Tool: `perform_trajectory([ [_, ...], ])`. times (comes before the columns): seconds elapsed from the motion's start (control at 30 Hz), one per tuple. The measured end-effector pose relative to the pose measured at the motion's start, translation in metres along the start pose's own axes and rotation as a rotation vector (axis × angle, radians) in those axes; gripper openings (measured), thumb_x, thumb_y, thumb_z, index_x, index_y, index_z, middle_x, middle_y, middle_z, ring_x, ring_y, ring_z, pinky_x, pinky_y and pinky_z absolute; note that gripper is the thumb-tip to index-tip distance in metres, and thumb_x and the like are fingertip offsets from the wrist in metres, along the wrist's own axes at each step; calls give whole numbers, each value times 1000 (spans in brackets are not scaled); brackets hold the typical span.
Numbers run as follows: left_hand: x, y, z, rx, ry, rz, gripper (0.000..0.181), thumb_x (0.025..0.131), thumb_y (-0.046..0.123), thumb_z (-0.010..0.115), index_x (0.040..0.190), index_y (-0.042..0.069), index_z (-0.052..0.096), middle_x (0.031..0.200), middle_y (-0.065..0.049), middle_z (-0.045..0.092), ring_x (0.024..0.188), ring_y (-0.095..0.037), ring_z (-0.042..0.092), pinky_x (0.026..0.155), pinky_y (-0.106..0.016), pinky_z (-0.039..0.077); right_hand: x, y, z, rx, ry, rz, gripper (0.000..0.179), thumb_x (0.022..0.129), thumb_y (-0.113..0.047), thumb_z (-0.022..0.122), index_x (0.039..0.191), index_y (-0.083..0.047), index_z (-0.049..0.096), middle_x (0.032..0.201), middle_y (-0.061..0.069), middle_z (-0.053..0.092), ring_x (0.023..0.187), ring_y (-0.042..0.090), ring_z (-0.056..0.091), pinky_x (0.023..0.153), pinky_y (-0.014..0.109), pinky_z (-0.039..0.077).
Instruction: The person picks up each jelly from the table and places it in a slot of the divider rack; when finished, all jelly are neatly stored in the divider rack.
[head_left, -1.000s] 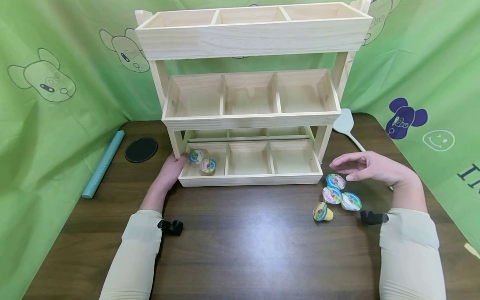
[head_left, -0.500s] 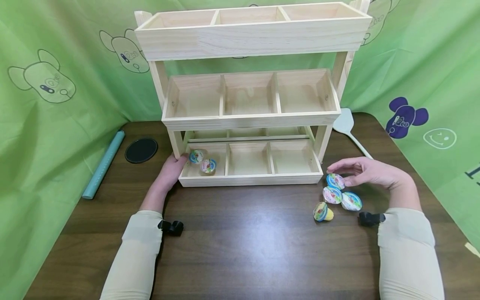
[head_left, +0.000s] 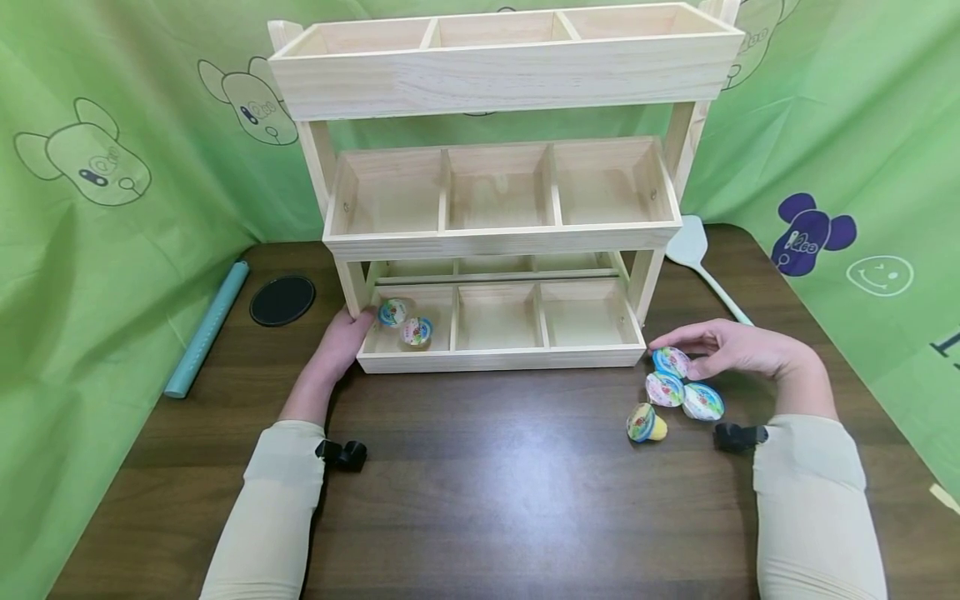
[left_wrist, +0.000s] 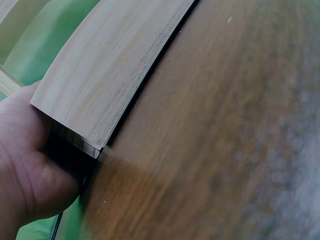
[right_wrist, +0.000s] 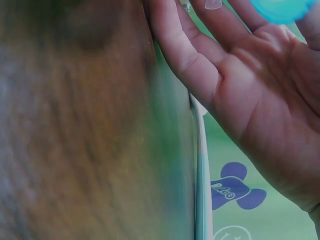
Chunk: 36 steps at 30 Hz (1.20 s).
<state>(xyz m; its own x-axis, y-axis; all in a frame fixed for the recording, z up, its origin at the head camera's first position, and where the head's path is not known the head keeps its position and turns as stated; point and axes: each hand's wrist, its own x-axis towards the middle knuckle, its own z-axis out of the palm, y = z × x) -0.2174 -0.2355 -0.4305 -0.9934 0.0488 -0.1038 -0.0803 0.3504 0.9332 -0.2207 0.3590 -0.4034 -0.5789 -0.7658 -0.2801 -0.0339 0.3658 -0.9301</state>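
A wooden three-tier shelf (head_left: 502, 246) stands on the table. My left hand (head_left: 344, 340) grips its lower left side; in the left wrist view the hand (left_wrist: 32, 160) curls at the end of the bottom tray, most fingers hidden. Two small jelly cups (head_left: 416, 332) sit in that tray's left compartment. To the right of the shelf, my right hand (head_left: 738, 354) pinches a jelly cup (head_left: 671, 362) with a blue-rimmed printed lid between thumb and fingers. Two more jelly cups (head_left: 702, 402) touch or lie close to it, and a yellow one (head_left: 646, 423) lies tipped in front.
Behind the right hand lies a pale fly swatter (head_left: 712, 279). At the left are a black round disc (head_left: 282, 301) and a light-blue tube (head_left: 207, 330). Green printed cloth (head_left: 112, 250) surrounds the back and sides of the brown table (head_left: 487, 500).
My right hand has moved down and left, its thumb and fingers coming in around the rearmost loose jelly cup. The left hand has stayed at the shelf.
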Motion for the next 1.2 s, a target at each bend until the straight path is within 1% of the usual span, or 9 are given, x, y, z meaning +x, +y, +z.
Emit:
perform_trajectory([
  [0.17, 0, 0, 0, -2, 0, 2, 64, 108, 31, 37, 156, -7, 20, 145, -31, 45, 127, -36, 51, 108, -48, 40, 2, 2, 0, -8, -4, -1, 50, 96, 4, 58, 145, 0, 49, 125, 13, 64, 104, 18, 62, 90, 29, 52],
  [0.33, -1, 1, 0, 5, 4, 1, 64, 108, 31, 36, 156, -8, 21, 142, -31, 48, 124, -37, 53, 106, -47, 42, 3, 2, 1, -15, 13, 5, 49, 96, 3, 59, 144, 3, 49, 125, 11, 64, 105, 18, 63, 91, 29, 52],
  [0.5, -1, 1, -1, 1, 0, 2, 64, 108, 31, 36, 156, -7, 19, 144, -32, 46, 126, -37, 52, 107, -48, 42, 4, -1, 3, -59, 65, 35, 48, 95, -1, 63, 142, 2, 52, 125, 10, 65, 107, 19, 63, 93, 27, 50],
  [0.6, -1, 2, 0, -5, -4, 6, 65, 108, 30, 36, 157, -7, 17, 146, -32, 44, 128, -38, 50, 108, -49, 40, 4, -2, 4, -85, 121, 53, 48, 95, -3, 66, 141, 1, 54, 124, 10, 66, 106, 20, 64, 92, 27, 51],
  [0.73, -1, 2, 0, -15, -8, 3, 64, 108, 30, 36, 156, -8, 18, 145, -32, 44, 127, -38, 51, 108, -49, 41, 3, -3, 5, -95, 186, 74, 48, 94, -4, 68, 140, 1, 55, 123, 7, 67, 106, 20, 64, 91, 27, 51],
  [1.0, -2, 4, 0, -17, -10, -2, 67, 108, 32, 37, 158, -6, 15, 147, -32, 43, 129, -38, 50, 109, -49, 40, 3, -3, 4, -90, 188, 80, 50, 93, -3, 69, 141, 1, 54, 124, 8, 65, 106, 20, 64, 91, 28, 52],
  [1.1, -2, 4, -1, -20, -16, -10, 66, 108, 32, 36, 158, -6, 14, 148, -32, 42, 129, -39, 49, 110, -49, 39, 3, -3, 5, -98, 216, 88, 49, 93, -4, 69, 139, 1, 55, 121, 9, 67, 104, 20, 64, 90, 28, 52],
  [1.2, -1, 5, -1, -23, -21, -25, 64, 109, 28, 35, 157, -8, 14, 148, -33, 41, 130, -40, 48, 110, -50, 38, 4, -3, 6, -107, 265, 90, 48, 92, -6, 71, 137, 1, 58, 118, 10, 69, 102, 20, 65, 89, 27, 53],
])
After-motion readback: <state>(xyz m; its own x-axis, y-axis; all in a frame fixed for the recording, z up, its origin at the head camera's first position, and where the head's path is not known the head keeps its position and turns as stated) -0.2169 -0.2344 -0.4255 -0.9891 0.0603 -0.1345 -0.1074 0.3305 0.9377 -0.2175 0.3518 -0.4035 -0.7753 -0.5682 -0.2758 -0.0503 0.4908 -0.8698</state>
